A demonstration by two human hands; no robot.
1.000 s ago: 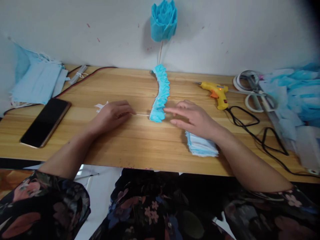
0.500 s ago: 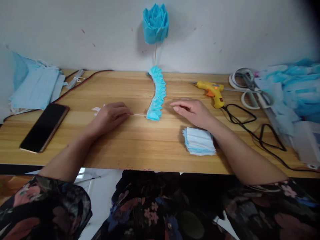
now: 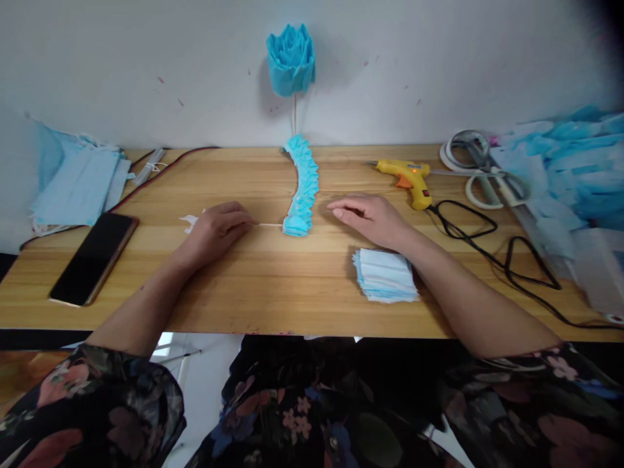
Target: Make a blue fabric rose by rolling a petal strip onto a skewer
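My left hand (image 3: 221, 231) rests on the wooden table with its fingers closed on a thin pale stick (image 3: 270, 225). The far end of the stick meets the lower end of a curved, pleated light-blue strip (image 3: 305, 182), which lies on the wood. To the right of the strip lies my right hand (image 3: 368, 220), fingers loosely stretched out and nothing in them. A stack of white and blue cut pieces (image 3: 385, 276) sits just below my right wrist. Behind the strip, a blue flower (image 3: 291, 62) stands up against the wall on a thin stem (image 3: 295, 116).
A yellow glue gun (image 3: 407, 179) with a black cord lies right of centre. Beyond it are tape rolls (image 3: 465, 153), scissors (image 3: 497, 188) and a heap of blue material (image 3: 580, 169). Face masks (image 3: 78, 185) and a phone (image 3: 95, 260) lie at the left.
The camera view has shifted and tilted slightly. Both hands, the stick and the pleated strip keep nearly the same places on the table.
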